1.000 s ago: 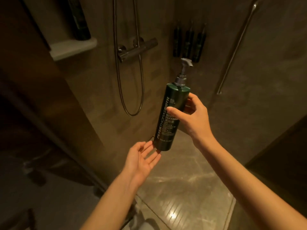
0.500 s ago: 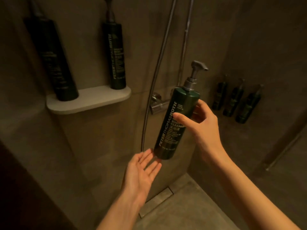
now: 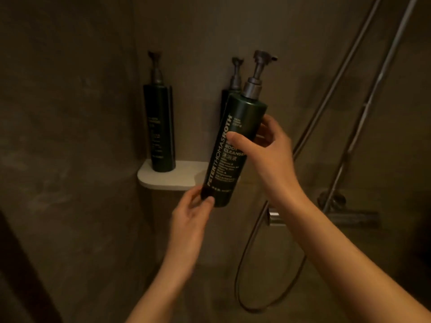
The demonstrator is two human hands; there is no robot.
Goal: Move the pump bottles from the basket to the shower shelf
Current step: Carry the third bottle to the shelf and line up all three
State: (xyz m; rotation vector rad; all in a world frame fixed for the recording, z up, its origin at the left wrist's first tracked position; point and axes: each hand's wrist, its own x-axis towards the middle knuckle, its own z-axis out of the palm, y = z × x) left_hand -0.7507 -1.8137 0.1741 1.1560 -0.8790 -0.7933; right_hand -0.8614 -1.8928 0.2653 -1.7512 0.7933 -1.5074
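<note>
A dark green pump bottle [image 3: 235,136] with white lettering hangs tilted in front of the white corner shower shelf [image 3: 172,178]. My right hand [image 3: 268,155] grips its middle, thumb across the label. My left hand [image 3: 193,210] holds its base from below with thumb and fingers. Two more dark pump bottles stand upright on the shelf: one at the left [image 3: 159,127], one at the back right [image 3: 229,94], mostly hidden behind the held bottle. The basket is out of view.
A shower hose and riser rail [image 3: 345,94] run diagonally down the right wall to the mixer valve [image 3: 349,215]. The hose loops low at the lower middle [image 3: 247,287]. Dark tiled walls meet in the corner behind the shelf.
The view has closed in on the shelf. The bottle has risen toward the shelf's front. My left hand, open beneath it before, now grips its base.
</note>
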